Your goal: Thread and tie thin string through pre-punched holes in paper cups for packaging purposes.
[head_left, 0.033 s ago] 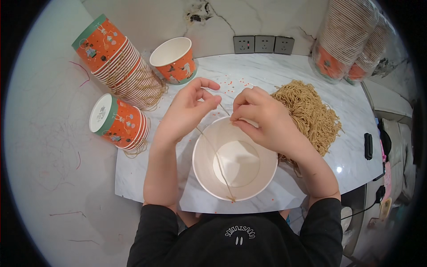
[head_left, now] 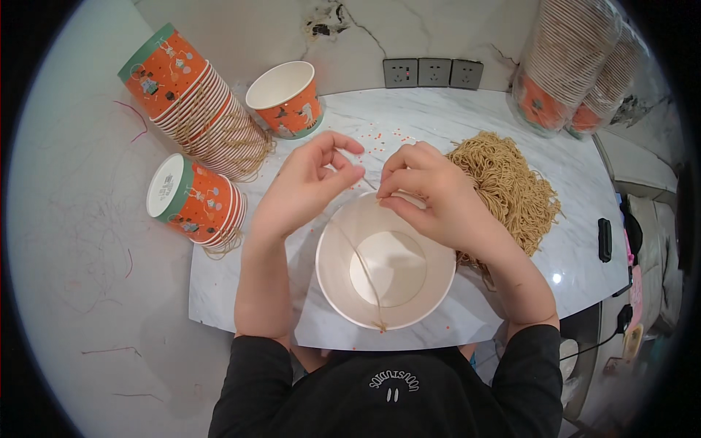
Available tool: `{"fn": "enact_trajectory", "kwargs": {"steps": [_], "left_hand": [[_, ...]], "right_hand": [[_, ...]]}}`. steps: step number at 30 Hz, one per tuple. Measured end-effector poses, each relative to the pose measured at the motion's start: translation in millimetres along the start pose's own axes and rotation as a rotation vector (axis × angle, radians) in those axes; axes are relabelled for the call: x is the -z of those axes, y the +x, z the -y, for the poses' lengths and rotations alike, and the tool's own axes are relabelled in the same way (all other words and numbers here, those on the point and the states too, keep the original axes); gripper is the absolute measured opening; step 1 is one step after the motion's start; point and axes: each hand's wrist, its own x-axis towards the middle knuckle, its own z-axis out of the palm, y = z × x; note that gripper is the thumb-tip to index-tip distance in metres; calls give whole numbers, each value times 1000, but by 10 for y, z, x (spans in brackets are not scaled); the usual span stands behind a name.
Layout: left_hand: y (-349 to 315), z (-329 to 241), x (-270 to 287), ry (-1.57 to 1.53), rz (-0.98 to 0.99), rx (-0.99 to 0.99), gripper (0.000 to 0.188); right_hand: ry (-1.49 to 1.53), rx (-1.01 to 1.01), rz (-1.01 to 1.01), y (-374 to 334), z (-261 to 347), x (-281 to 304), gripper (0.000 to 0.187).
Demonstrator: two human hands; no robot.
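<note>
A white-lined paper bucket point(head_left: 336, 285) stands upright in front of me, its mouth facing up. A thin tan cord point(head_left: 365, 272) is knotted at the near rim and runs across the opening toward my left hand point(head_left: 303, 186). That hand is beyond the far left rim, thumb and curled fingers closed around the cord, index finger lifted. My right hand point(head_left: 438, 193) pinches the cord's other end at the far rim; a short stretch of cord spans between both hands. Its fingertips partly hide the holes or fastening there. A heap of tan cords point(head_left: 504, 193) lies beside my right hand.
Nested orange buckets point(head_left: 201, 109) with cords lean at the left, above a shorter upturned stack point(head_left: 201, 208). One orange bucket point(head_left: 296, 117) stands at the back. Wrapped bucket stacks point(head_left: 555, 66) stand at the far right. A black object point(head_left: 604, 241) lies near the right table edge.
My left hand has shifted slightly nearer and to the right, and the cord by it has moved a little. My right hand keeps its pinch at the far rim.
</note>
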Motion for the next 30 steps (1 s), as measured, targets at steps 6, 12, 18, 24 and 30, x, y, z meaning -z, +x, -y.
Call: {"fn": "enact_trajectory", "kwargs": {"steps": [6,12,18,24,30], "left_hand": [[-185,-102,14,606,40,-78,18],[-171,-83,-165,658,-38,-303,15],[-128,-80,-251,560,-71,-292,12],[-81,-55,-195,465,5,-224,9],[-76,-80,-181,422,33,-169,13]], "right_hand": [[538,-210,68,22,-30,10,7],[523,-416,-76,-4,-109,-100,18],[238,-290,-108,11,-63,-91,22],[251,-158,-24,21,-105,-54,28],[291,-181,42,15,-50,-47,27]]}}
